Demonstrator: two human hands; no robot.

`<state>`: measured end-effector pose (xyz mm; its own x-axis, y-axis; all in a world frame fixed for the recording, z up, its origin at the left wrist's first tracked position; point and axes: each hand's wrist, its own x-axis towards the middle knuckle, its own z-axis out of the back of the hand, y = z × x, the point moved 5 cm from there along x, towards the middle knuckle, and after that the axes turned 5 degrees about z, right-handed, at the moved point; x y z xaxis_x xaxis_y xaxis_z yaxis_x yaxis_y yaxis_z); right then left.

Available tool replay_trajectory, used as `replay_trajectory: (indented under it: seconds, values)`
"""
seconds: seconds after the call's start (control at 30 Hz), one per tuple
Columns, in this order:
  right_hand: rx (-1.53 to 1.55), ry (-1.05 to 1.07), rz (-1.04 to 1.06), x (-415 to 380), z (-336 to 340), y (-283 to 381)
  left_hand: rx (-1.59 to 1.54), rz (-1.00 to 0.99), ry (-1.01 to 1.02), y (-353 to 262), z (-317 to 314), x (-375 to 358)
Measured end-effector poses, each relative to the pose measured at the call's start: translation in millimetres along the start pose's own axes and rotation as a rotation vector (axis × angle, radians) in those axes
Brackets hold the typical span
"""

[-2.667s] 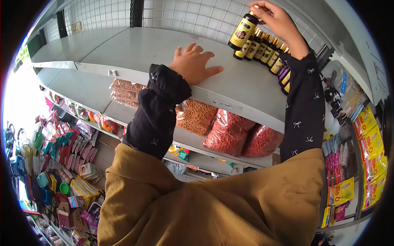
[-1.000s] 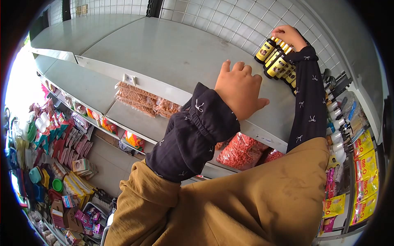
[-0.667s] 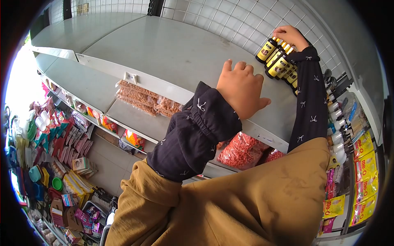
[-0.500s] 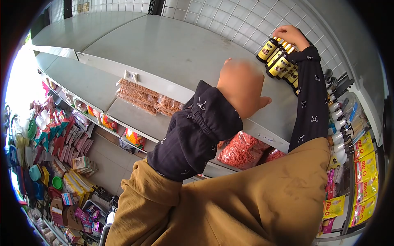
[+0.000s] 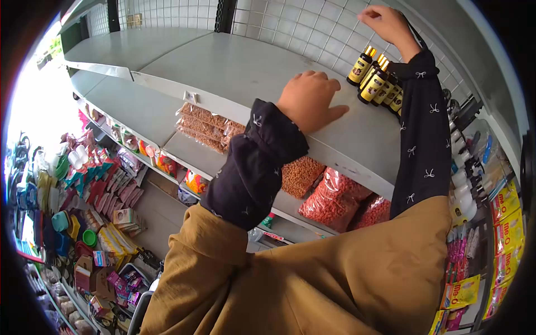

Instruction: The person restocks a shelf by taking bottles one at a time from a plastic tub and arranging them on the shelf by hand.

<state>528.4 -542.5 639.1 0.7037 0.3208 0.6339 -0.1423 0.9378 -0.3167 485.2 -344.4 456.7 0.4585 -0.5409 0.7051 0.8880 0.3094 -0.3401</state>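
bottles (image 5: 375, 82) on top shelf (image 5: 234, 72), right | bags (image 5: 335, 195) below

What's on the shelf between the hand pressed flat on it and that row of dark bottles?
Nothing. In the head view, only bare grey shelf lies between the left hand and the dark bottles. The right hand is raised above the bottles, empty.

Shelves below the top shelf (image 5: 223, 67)

Beneath it I see red pellet bags (image 5: 334, 199); brown pellet bags (image 5: 207, 125) lie left of those.
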Motion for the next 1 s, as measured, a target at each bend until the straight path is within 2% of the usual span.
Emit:
replay_trajectory:
  seconds: [0.03, 0.1, 0.13, 0.23, 0.3, 0.33, 0.37, 0.4, 0.43, 0.53, 0.67, 0.77, 0.83, 0.97, 1.0]
  values:
    - [0.007, -0.013, 0.000, 0, 8, 19, -0.068, -0.106, -0.011, -5, 5, 3]
    - [0.242, -0.090, -0.022, -8, 25, 65, -0.210, -0.307, -0.031, -18, 15, 2]
    - [0.254, -0.096, -0.016, -13, 32, 87, -0.197, -0.300, -0.031, -20, 20, -1]
    - [0.349, -0.192, 0.058, -31, 60, 149, -0.271, -0.331, -0.327, -31, 57, -18]
    - [0.429, -0.209, 0.206, -46, 77, 189, -0.269, -0.286, -0.354, -39, 82, -42]
    - [0.449, -0.206, 0.204, -51, 78, 202, -0.280, -0.247, -0.385, -41, 91, -58]
    - [0.470, -0.222, 0.318, -56, 81, 218, -0.267, -0.232, -0.379, -44, 95, -73]
    - [0.493, -0.240, 0.438, -62, 83, 235, -0.276, -0.156, -0.385, -43, 98, -90]
    - [0.520, -0.242, 0.451, -64, 81, 246, -0.279, -0.079, -0.395, -42, 104, -108]
    - [0.556, -0.134, 0.672, -74, 63, 300, -0.207, 0.104, -0.417, -43, 123, -173]
    - [0.642, -0.128, 0.829, -99, 45, 368, -0.121, 0.453, -0.505, -33, 137, -296]
    - [0.804, -0.155, 0.918, -113, 34, 413, 0.032, 0.611, -0.569, -39, 151, -407]
    - [0.895, -0.173, 0.973, -123, 27, 443, -0.012, 0.936, -0.689, -43, 153, -486]
    - [1.075, -0.035, 1.074, -155, 4, 514, 0.013, 1.144, -0.840, -83, 152, -597]
    - [1.141, 0.004, 1.036, -165, -5, 531, 0.042, 1.186, -0.870, -97, 150, -618]
